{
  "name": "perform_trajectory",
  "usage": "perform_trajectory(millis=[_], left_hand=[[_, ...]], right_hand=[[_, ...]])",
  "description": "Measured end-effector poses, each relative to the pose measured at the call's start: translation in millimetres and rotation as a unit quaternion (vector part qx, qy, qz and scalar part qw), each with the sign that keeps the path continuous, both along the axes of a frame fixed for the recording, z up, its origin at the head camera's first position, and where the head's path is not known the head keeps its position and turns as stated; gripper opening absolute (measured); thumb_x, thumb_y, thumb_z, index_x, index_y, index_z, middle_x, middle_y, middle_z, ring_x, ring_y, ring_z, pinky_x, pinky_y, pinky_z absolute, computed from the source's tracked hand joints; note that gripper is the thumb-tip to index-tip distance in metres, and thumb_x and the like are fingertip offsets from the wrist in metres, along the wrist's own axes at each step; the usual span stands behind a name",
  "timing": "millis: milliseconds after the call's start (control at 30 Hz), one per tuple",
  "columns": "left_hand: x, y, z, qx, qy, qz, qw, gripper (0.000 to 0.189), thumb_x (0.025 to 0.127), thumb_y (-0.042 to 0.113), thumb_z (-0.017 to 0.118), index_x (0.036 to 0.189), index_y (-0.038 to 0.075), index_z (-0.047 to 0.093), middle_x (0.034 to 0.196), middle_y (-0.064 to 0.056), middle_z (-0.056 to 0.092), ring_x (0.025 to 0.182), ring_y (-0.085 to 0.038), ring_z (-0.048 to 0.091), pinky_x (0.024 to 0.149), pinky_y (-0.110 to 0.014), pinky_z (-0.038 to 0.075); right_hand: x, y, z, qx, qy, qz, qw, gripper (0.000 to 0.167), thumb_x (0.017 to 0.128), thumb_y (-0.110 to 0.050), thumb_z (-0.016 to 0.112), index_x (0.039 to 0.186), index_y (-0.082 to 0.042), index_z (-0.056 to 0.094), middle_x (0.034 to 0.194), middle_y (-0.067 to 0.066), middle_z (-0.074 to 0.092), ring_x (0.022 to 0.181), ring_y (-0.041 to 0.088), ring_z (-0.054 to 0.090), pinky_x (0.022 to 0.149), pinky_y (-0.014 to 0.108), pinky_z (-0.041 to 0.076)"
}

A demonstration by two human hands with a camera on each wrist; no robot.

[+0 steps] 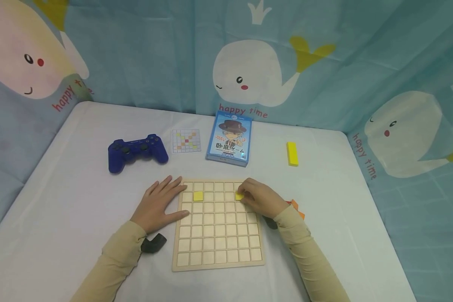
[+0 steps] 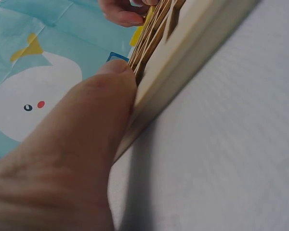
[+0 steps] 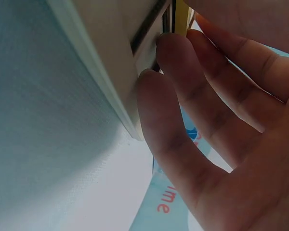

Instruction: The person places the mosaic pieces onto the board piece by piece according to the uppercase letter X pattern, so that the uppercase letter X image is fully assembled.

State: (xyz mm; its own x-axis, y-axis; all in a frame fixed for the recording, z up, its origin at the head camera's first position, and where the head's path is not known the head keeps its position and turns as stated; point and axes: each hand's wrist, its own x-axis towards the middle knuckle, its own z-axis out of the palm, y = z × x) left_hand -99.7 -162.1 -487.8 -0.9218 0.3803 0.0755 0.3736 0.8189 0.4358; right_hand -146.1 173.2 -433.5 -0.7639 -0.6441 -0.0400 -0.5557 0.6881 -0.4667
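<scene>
A square wooden grid board (image 1: pixel 214 242) lies flat on the table. One yellow square tile (image 1: pixel 198 196) sits in a cell near its upper left. My left hand (image 1: pixel 160 206) has its fingers spread, with fingertips and thumb resting on the board's left edge; the left wrist view shows the thumb (image 2: pixel 86 103) against the rim. Over the board's upper right, my right hand (image 1: pixel 263 198) pinches a second yellow tile (image 1: pixel 239 196) at a cell in the same row as the first. The right wrist view shows its fingers (image 3: pixel 176 57) bent at the board, the yellow tile (image 3: pixel 181 19) partly hidden.
Behind the board are a blue game controller (image 1: pixel 137 152), a printed grid card (image 1: pixel 186 141), a blue game box (image 1: pixel 229 138) and a yellow bar (image 1: pixel 292 154). Orange pieces (image 1: pixel 301 214) lie partly hidden by the right wrist. A whale-print curtain (image 1: pixel 166 54) surrounds the table.
</scene>
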Motion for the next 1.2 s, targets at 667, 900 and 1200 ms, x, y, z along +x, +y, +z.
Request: perform_trajectory(millis=[667,900,1200], left_hand=[[-0.2,0.0,-0.9,0.009,0.015,-0.003,0.9999,0.077,0.081,0.063,0.063,0.141,0.019,0.047,0.155,-0.004,0.034,0.145,-0.029,0.022,0.118,-0.051,0.013],[-1.4,-0.4,-0.5,0.003,0.007,-0.006,1.0,0.078,0.081,0.065,0.061,0.142,0.019,0.045,0.155,-0.004,0.032,0.145,-0.029,0.02,0.118,-0.051,0.012],[-1.1,-0.8,-0.3,0.007,0.007,-0.006,0.9999,0.078,0.081,0.063,0.062,0.142,0.019,0.046,0.155,-0.004,0.033,0.145,-0.03,0.021,0.118,-0.051,0.012]], right_hand=[[-1.0,-0.2,-1.9,0.017,-0.002,0.001,0.9999,0.019,0.088,-0.011,0.069,0.106,-0.009,0.064,0.11,-0.002,0.062,0.1,0.011,0.06,0.09,0.029,0.053],[-1.1,0.6,-1.5,0.012,-0.002,0.004,0.9999,0.019,0.088,-0.011,0.069,0.106,-0.008,0.064,0.11,-0.001,0.062,0.101,0.012,0.06,0.091,0.03,0.053],[-1.6,1.2,-2.0,0.01,-0.002,0.006,0.9999,0.02,0.088,-0.011,0.069,0.107,-0.008,0.064,0.109,-0.001,0.06,0.096,0.011,0.059,0.087,0.029,0.053]])
